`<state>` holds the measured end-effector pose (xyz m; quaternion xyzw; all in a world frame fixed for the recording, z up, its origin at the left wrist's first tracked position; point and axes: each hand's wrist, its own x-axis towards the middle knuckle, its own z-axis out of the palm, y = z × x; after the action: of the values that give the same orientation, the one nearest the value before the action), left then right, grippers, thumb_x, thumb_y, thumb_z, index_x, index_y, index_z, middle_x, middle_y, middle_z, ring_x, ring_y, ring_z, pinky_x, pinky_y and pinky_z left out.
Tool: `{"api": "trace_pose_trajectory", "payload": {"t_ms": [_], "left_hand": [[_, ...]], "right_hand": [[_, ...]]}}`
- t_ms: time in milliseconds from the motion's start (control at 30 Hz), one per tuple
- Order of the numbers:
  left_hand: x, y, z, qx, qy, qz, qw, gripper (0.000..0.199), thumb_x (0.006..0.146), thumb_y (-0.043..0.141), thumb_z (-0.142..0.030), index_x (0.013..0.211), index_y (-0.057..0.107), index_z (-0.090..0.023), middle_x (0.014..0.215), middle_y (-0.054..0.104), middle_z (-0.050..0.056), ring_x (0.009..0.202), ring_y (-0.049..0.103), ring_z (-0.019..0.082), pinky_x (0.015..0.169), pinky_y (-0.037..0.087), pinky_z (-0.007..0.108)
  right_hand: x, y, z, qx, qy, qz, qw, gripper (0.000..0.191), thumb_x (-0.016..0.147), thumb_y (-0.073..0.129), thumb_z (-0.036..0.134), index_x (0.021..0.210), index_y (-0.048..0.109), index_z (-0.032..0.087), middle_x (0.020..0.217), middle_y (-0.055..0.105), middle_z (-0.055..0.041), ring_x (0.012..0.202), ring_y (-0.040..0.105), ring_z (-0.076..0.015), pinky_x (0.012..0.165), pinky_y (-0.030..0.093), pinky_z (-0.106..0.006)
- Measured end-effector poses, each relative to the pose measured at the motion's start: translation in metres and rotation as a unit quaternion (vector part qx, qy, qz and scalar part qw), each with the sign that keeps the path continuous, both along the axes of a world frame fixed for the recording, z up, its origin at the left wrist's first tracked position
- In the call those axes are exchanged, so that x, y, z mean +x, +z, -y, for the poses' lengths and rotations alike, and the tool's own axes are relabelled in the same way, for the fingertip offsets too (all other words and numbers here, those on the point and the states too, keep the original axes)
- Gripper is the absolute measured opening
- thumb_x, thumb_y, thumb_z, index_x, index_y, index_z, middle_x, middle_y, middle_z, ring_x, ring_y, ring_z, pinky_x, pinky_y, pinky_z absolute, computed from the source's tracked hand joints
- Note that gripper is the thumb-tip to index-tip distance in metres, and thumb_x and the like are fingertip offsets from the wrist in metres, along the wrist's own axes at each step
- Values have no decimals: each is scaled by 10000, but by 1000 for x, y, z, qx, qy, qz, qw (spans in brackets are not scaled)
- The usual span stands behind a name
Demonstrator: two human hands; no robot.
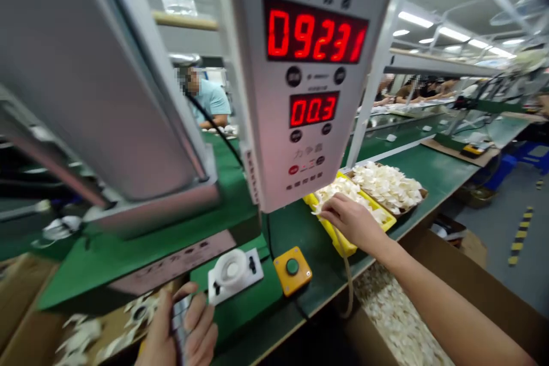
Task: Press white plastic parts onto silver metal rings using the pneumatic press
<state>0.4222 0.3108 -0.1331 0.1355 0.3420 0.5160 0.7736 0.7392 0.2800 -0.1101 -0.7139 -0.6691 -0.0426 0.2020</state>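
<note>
My left hand [184,326] is wrapped round a grey metallic tool [180,320] at the lower left, beside a white round fixture [231,271] on a green base. My right hand [345,217] has its fingers bent together over white pieces [373,209] heaped in a yellow tray [388,223]; what its fingertips hold is too small to make out. Between the hands is a yellow box with a green button [292,266].
A counter box [313,148] with red digits hangs in front, beside a large grey machine [120,68]. A second tray of white pieces [386,186] stands behind the yellow one. A box of pieces [398,320] is below the table edge. A person [210,97] sits across.
</note>
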Motion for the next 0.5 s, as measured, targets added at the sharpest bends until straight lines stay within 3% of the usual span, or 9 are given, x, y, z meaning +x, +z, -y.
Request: {"api": "trace_pose_trajectory", "payload": {"t_ms": [100, 233, 400, 500], "left_hand": [[0, -3, 11, 6, -9, 5, 1000, 194, 801, 601, -376, 836, 586, -186, 571, 360, -60, 375, 297, 37, 286, 262, 152], [-9, -5, 24, 15, -11, -51, 999, 185, 805, 594, -340, 928, 598, -201, 609, 411, -41, 411, 317, 54, 304, 268, 159], [-28, -3, 38, 10, 32, -153, 988, 297, 760, 621, -452, 917, 605, -201, 537, 365, -63, 376, 236, 41, 308, 194, 158], [-34, -9, 41, 28, 41, -236, 971, 373, 751, 609, -499, 978, 611, -203, 521, 371, -66, 375, 245, 48, 315, 181, 161]], "right_hand": [[-65, -4, -10, 71, 153, -71, 983, 228, 935, 440, 343, 868, 591, 186, 826, 575, -23, 763, 564, -118, 684, 416, -223], [-134, -19, -34, 92, 235, -9, 968, 219, 927, 448, 335, 850, 607, 207, 778, 602, -18, 757, 556, -150, 661, 391, -254], [-150, -24, -51, 59, 295, 55, 952, 195, 915, 470, 303, 838, 626, 213, 816, 630, -13, 767, 561, -149, 656, 378, -260], [-148, -21, -51, 48, 286, 62, 955, 197, 919, 467, 312, 865, 628, 212, 827, 632, -13, 766, 559, -152, 644, 376, -269]]}}
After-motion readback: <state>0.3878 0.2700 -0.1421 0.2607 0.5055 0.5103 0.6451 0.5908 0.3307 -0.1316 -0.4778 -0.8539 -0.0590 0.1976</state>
